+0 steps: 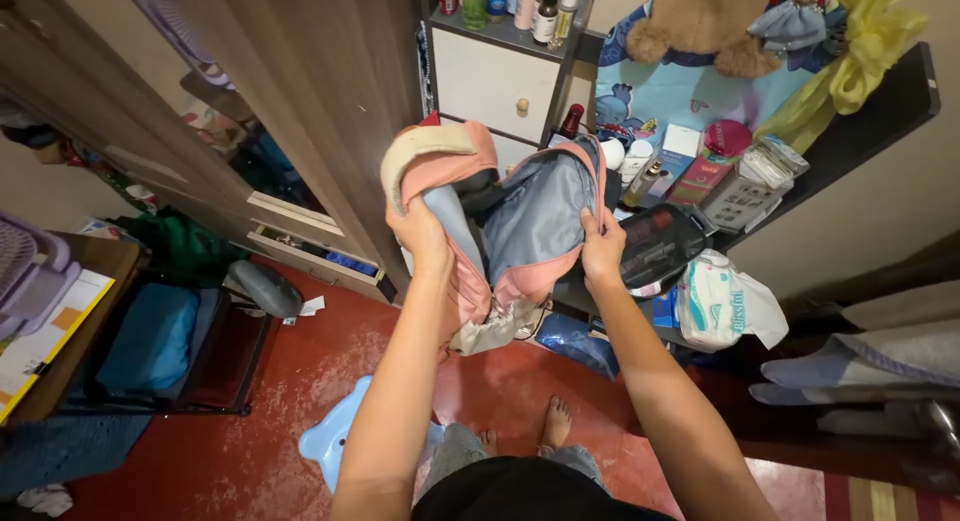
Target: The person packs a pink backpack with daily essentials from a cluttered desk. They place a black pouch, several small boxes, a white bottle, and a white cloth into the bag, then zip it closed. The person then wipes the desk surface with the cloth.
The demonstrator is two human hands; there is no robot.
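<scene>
I hold a pink backpack (535, 216) with a grey lining up in front of me, its main opening spread wide. My left hand (420, 236) grips the left edge of the opening, below a beige padded strap (425, 151). My right hand (603, 249) grips the right edge. A dark item (478, 193) shows inside the bag near the top. The bag's cream-coloured bottom (490, 331) hangs above the red floor.
A brown wardrobe (300, 91) with an open drawer stands at left. A cluttered dark shelf (700, 191) with boxes, bottles and a white plastic pack is right behind the bag. A light blue stool (335, 436) lies by my bare feet. A blue cushion sits on a low rack at left.
</scene>
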